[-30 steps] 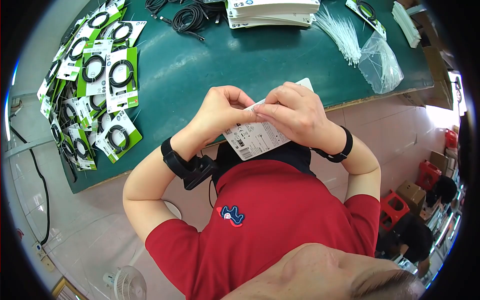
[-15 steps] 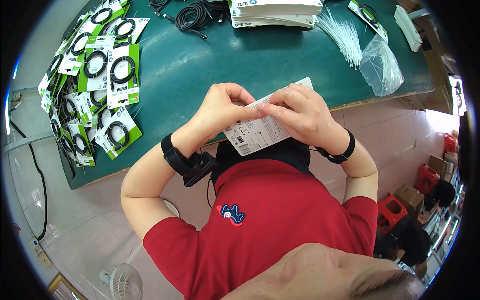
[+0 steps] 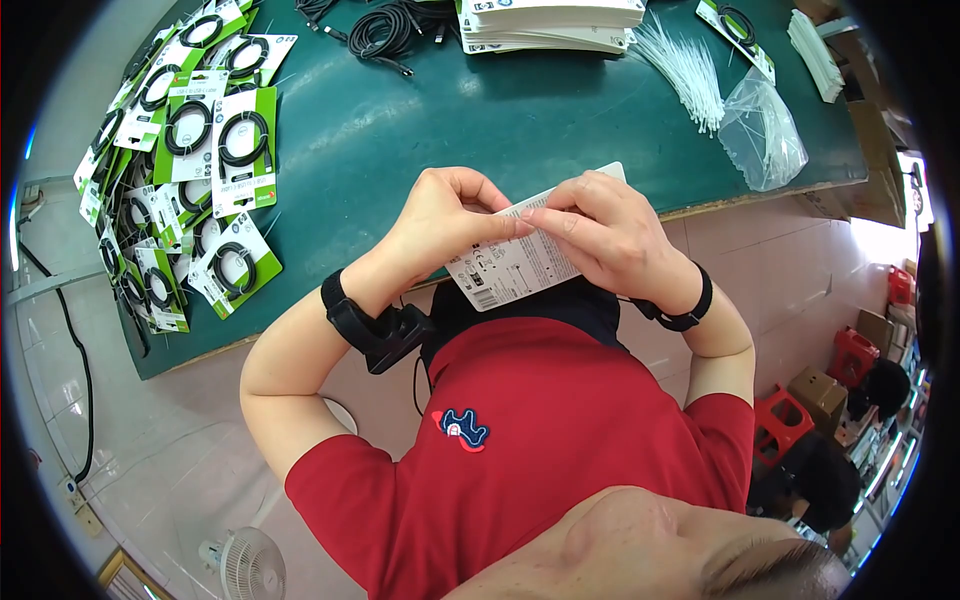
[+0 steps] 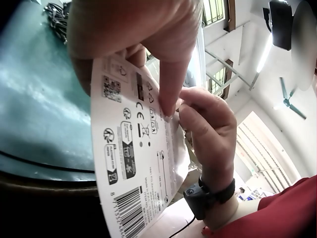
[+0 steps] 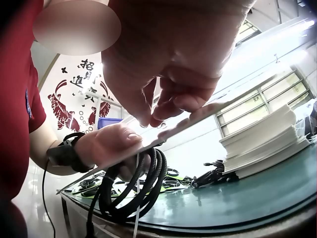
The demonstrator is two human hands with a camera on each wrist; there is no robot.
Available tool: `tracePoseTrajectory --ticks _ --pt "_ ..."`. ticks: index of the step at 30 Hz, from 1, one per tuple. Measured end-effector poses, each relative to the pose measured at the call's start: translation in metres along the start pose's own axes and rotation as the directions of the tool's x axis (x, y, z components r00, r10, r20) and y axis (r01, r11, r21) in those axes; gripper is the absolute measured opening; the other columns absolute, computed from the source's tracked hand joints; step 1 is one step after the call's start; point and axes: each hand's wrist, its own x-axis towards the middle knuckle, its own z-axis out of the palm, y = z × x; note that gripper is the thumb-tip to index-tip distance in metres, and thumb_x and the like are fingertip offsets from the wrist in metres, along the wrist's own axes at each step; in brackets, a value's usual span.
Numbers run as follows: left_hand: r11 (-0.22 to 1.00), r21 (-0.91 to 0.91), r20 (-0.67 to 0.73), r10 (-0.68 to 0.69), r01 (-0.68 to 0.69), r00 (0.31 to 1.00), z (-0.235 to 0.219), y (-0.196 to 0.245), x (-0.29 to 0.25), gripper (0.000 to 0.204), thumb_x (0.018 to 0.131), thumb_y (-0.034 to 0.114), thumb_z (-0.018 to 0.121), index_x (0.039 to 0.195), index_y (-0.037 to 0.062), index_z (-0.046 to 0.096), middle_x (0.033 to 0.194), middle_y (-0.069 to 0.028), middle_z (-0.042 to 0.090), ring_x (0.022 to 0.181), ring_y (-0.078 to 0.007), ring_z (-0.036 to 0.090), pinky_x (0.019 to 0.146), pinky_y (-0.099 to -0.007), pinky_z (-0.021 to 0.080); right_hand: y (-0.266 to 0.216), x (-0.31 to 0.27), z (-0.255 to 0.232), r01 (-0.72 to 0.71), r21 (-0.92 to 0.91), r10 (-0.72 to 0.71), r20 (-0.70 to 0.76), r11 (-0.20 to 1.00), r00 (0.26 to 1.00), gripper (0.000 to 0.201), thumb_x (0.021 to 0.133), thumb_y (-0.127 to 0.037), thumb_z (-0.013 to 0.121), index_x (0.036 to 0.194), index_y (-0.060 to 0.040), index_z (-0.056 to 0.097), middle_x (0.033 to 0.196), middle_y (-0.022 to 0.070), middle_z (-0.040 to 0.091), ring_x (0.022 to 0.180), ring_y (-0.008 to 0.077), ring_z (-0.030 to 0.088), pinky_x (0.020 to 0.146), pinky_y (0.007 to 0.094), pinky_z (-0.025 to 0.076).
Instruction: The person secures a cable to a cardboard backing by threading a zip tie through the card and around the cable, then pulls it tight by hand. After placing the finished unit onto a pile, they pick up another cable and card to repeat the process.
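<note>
On the left of the green table (image 3: 340,130) lies a heap of packed cables (image 3: 243,142), black rings on white-and-green cards, overlapping one another. Right of it, at the far side, are loose black cables (image 3: 380,35). Near the middle, the left hand (image 3: 440,222) grasps a white card (image 3: 510,272), thumb on its printed face and fingers underneath; the card is tilted at the table's near edge, in front of the person, its barcode corner toward the red shirt (image 3: 560,400). The right wrist view shows a black coil (image 5: 131,191) just under the card, with a thin white strip (image 5: 137,198) hanging beside it. The right hand (image 3: 612,232) is over the card's right part, thumb and forefinger brought together at its face; whether they grip anything I cannot tell. Beyond the hands is a stack of cards (image 3: 550,35), then to its right white ties (image 3: 682,75), a clear bag (image 3: 765,135) and, farther off, one more packed cable (image 3: 738,30). A thin card pile (image 3: 815,57) lies at the far right.
</note>
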Motion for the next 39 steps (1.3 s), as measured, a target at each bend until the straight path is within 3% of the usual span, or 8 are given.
tracePoseTrajectory --ticks 10,14,17,18,25,31,36,39 --pt "0.995 -0.065 -0.022 0.074 -0.075 0.997 0.001 -0.007 0.001 0.024 0.08 0.015 0.086 0.086 -0.0028 0.072 0.08 -0.0104 0.075 0.069 -0.0121 0.07 0.062 -0.0239 0.055 -0.001 -0.001 -0.001 0.047 -0.068 -0.046 0.011 0.997 0.999 0.027 0.08 0.002 0.072 0.107 -0.0049 0.073 0.093 0.0071 0.062 0.076 0.0235 0.06 0.065 0.0347 0.049" --pt "0.974 0.061 -0.049 0.221 -0.218 0.974 0.005 -0.003 -0.016 0.018 0.08 0.01 0.083 0.085 -0.002 0.071 0.081 -0.0111 0.074 0.073 -0.0175 0.072 0.064 -0.0267 0.057 -0.012 0.0 -0.044 -0.118 0.307 0.139 -0.048 0.944 0.989 0.025 0.082 0.003 0.07 0.106 -0.0045 0.073 0.094 0.0083 0.062 0.076 0.0224 0.059 0.068 0.0345 0.049" --pt "0.516 0.46 0.105 0.777 -0.723 0.621 0.013 -0.005 -0.037 0.015 0.073 0.002 0.08 0.083 -0.0017 0.069 0.088 -0.0124 0.073 0.077 -0.0236 0.072 0.068 -0.0322 0.059 -0.015 0.003 -0.074 -0.226 0.529 0.275 -0.014 0.818 0.961 0.024 0.083 0.003 0.071 0.105 -0.004 0.073 0.094 0.0094 0.063 0.077 0.023 0.06 0.07 0.0352 0.049" --pt "0.515 0.455 0.121 0.772 -0.726 0.624 0.016 -0.007 -0.041 0.015 0.073 0.002 0.08 0.083 -0.0017 0.069 0.088 -0.0124 0.073 0.077 -0.0236 0.072 0.068 -0.0322 0.059 -0.012 0.003 -0.079 -0.239 0.584 0.275 0.029 0.776 0.961 0.023 0.083 0.003 0.072 0.105 -0.0036 0.073 0.093 0.0098 0.063 0.077 0.0232 0.06 0.071 0.0354 0.049" --pt "-0.151 0.533 0.506 0.845 -0.833 0.171 0.022 -0.02 -0.042 0.013 0.069 0.001 0.071 0.08 -0.0022 0.066 0.1 -0.0143 0.068 0.083 -0.0262 0.07 0.079 -0.0381 0.06 0.006 0.0 -0.036 -0.205 0.547 0.089 0.231 0.812 0.969 0.016 0.083 -0.005 0.075 0.099 -0.005 0.074 0.097 0.0092 0.062 0.084 0.0264 0.06 0.074 0.0368 0.049" --pt "-0.212 0.488 0.6 0.786 -0.847 0.148 0.026 -0.03 -0.036 0.01 0.072 0.004 0.069 0.08 -0.0024 0.066 0.1 -0.0149 0.068 0.087 -0.0276 0.07 0.081 -0.0377 0.06 0.008 0.001 -0.029 -0.186 0.268 0.007 0.554 0.945 0.833 0.01 0.081 -0.009 0.075 0.091 -0.0078 0.073 0.106 0.0071 0.061 0.096 0.0272 0.059 0.082 0.0369 0.049" --pt "-0.164 0.445 0.593 0.79 -0.88 0.153 0.024 -0.036 -0.025 0.011 0.072 0.004 0.069 0.081 -0.0026 0.066 0.1 -0.0152 0.068 0.088 -0.0281 0.07 0.081 -0.0378 0.06 0.023 0.0 -0.021 -0.159 0.441 -0.105 0.517 0.884 0.85 0.006 0.082 -0.008 0.074 0.089 -0.0071 0.072 0.098 0.0056 0.062 0.088 0.0268 0.061 0.076 0.0372 0.05" --pt "-0.113 0.444 0.559 0.81 -0.889 0.177 0.021 -0.036 -0.023 0.012 0.071 0.002 0.07 0.082 -0.0023 0.066 0.099 -0.0158 0.069 0.086 -0.0289 0.071 0.079 -0.0376 0.06 0.025 0.002 -0.023 -0.398 0.496 -0.015 0.639 0.772 0.769 0.006 0.084 -0.01 0.075 0.086 -0.006 0.073 0.086 0.0049 0.064 0.078 0.0243 0.061 0.067 0.036 0.05"
